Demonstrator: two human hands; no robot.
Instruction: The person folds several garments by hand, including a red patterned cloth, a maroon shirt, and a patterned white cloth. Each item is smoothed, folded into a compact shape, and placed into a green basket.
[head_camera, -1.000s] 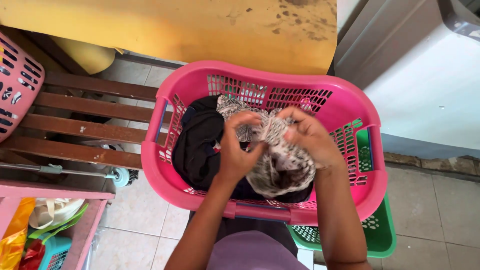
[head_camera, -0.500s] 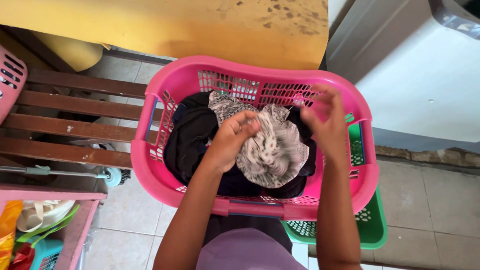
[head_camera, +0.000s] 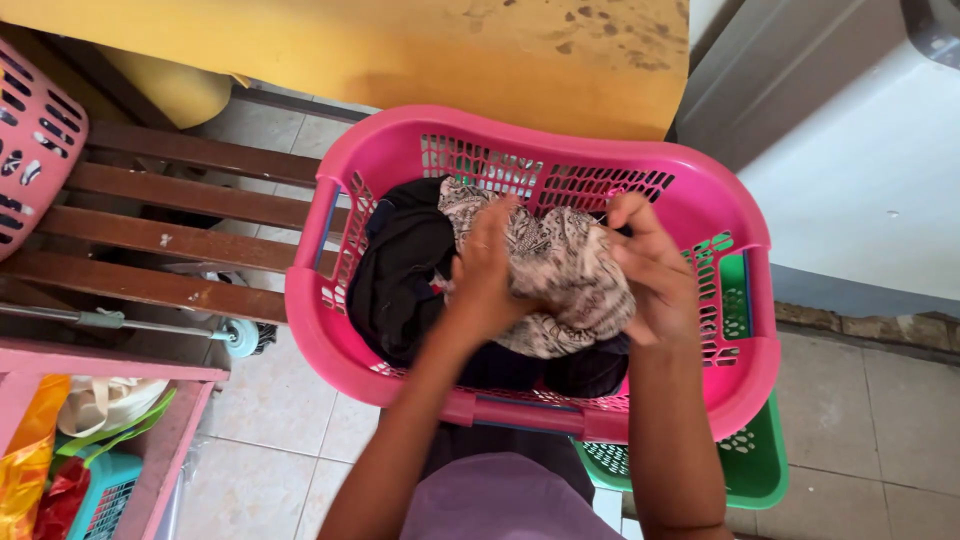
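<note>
Honestly it looks like early days; both hands are down in the pink laundry basket (head_camera: 740, 250), left hand (head_camera: 490, 275) and right hand (head_camera: 650, 270) each with fingers closed on the patterned beige cloth (head_camera: 560, 280), bunched on top of the dark clothes (head_camera: 400, 270); nothing's out of the basket yet, so the whole pile is left; green basket (head_camera: 750, 460) sits underneath.

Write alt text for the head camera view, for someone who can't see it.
Seen from above, a person's left hand and right hand grip a patterned beige cloth over dark clothes inside a pink laundry basket. A green basket sits beneath it, and a wooden slatted bench stands to the left.
</note>
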